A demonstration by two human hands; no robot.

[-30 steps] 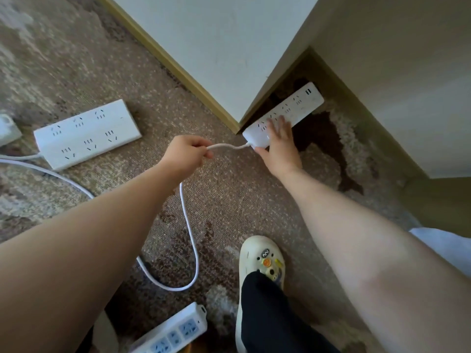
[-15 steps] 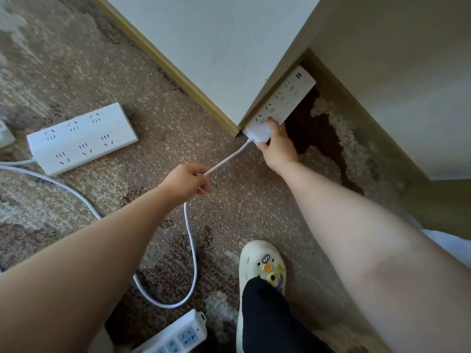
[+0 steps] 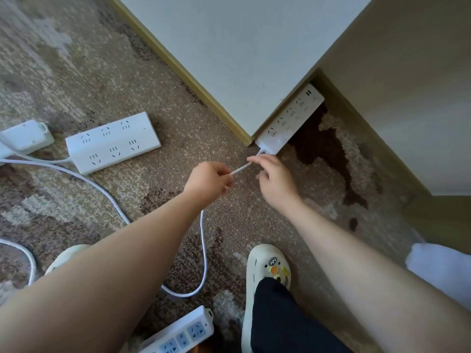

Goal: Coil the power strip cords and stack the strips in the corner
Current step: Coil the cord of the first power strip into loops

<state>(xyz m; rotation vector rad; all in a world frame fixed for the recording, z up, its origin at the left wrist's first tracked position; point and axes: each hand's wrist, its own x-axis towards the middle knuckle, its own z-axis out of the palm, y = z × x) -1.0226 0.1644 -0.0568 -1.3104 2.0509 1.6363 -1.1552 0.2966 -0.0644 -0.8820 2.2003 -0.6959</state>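
Right hand [image 3: 276, 182] left strip [image 3: 289, 121] — now pinches cord [image 3: 240, 170]; left hand [image 3: 209, 182] grip closed on cord.

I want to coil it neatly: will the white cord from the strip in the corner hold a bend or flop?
Probably floppy: the cord sags from the left hand into a loose floor loop. Likely light: the right hand needs only fingertips.

No writing, brand name or number can be read anywhere on the floor scene. The white power strips [image 3: 113, 142] show only their socket slots, and the charms on the cream shoe [image 3: 270, 272] carry no legible lettering.
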